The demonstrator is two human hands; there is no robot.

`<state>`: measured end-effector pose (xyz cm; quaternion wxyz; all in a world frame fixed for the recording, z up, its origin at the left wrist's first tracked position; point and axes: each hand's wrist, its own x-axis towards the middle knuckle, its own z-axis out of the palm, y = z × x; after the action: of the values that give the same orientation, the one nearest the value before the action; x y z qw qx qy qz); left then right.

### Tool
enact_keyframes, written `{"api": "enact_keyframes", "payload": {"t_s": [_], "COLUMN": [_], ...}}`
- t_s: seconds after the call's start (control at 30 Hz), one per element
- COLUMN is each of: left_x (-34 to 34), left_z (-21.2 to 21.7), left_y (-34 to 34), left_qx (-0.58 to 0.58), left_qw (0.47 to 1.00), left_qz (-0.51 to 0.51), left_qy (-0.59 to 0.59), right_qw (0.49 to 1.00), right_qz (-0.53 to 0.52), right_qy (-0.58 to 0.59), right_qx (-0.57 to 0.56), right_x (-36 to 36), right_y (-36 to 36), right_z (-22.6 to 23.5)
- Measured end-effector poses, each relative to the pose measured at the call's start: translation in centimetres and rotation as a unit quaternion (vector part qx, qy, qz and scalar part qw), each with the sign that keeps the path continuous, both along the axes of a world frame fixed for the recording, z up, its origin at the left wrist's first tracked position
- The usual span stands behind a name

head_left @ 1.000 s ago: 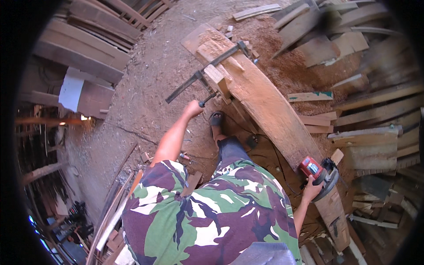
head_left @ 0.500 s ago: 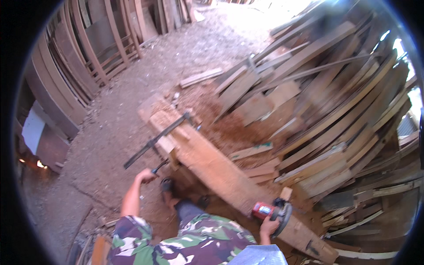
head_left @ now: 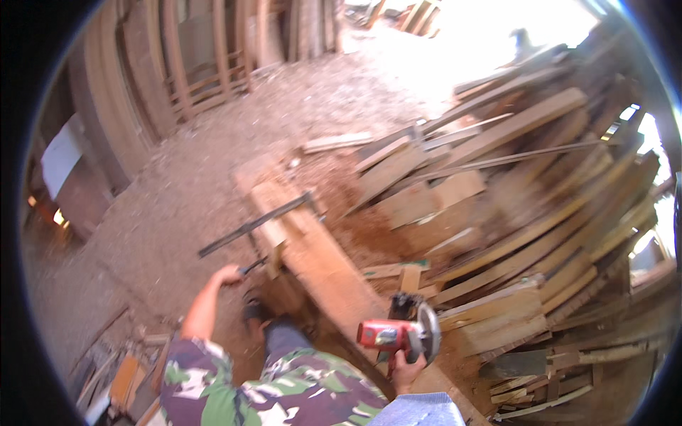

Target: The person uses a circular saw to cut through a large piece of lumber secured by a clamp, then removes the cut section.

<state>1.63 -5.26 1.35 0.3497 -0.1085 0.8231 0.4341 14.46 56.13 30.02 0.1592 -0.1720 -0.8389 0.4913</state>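
Observation:
My right hand (head_left: 406, 369) grips a red circular saw (head_left: 387, 334) by its handle. The saw's round blade side faces right, and it stands over the near half of a long wooden plank (head_left: 334, 280). Near the plank's far end lies a dark metal bar clamp (head_left: 263, 224), crossing it and a wood piece on top. My left hand (head_left: 229, 275) is closed around the clamp's dark handle, on the plank's left side. A small wood block (head_left: 410, 278) shows just beyond the saw; whether it is joined to the saw I cannot tell.
A big heap of boards (head_left: 497, 227) fills the right side. Wooden frames and panels (head_left: 206, 64) lean along the far left. Sawdust (head_left: 341, 192) covers the dirt floor beside the plank, and offcuts (head_left: 124, 380) lie at the lower left.
My right hand has brought the saw left and farther up along the plank, and it looks larger, apparently lifted. My left hand stays on the clamp handle. The view has turned somewhat.

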Motion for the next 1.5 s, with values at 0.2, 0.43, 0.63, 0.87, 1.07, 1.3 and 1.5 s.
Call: {"api": "enact_keyframes", "payload": {"t_s": [0.2, 0.43, 0.63, 0.87, 1.07, 1.3, 1.5], "left_x": [-3.8, -3.7, -3.3, -1.2, 1.3, 2.9, 2.4], "left_z": [2.3, 2.2, 2.0, 5.5, 4.8, 15.9, 22.8], "left_y": [1.7, 2.2, 2.5, 8.0, 7.9, 8.2, 12.3], "left_qx": [0.291, 0.260, 0.172, -0.282, -0.360, 0.141, 0.284], "left_qw": [0.881, 0.875, 0.939, 0.953, 0.904, 0.909, 0.877], "left_qz": [0.104, 0.027, 0.016, 0.042, 0.029, 0.317, 0.304], "left_qy": [-0.358, -0.408, -0.299, 0.105, 0.230, 0.230, 0.240], "right_qw": [0.982, 0.968, 0.957, 0.936, 0.901, 0.890, 0.886], "right_qz": [0.072, 0.163, 0.243, 0.296, 0.378, 0.385, 0.397], "right_qy": [-0.104, -0.142, -0.148, -0.185, -0.208, -0.224, -0.223], "right_qx": [-0.142, -0.125, -0.065, -0.045, -0.057, -0.098, -0.084], "right_x": [0.3, 1.1, -1.1, -4.6, -8.9, -10.1, -11.0], "right_y": [-7.9, -11.1, -16.2, -20.7, -24.2, -25.3, -24.9], "right_z": [3.1, 6.8, 13.0, 15.8, 17.5, 15.8, 14.5]}}
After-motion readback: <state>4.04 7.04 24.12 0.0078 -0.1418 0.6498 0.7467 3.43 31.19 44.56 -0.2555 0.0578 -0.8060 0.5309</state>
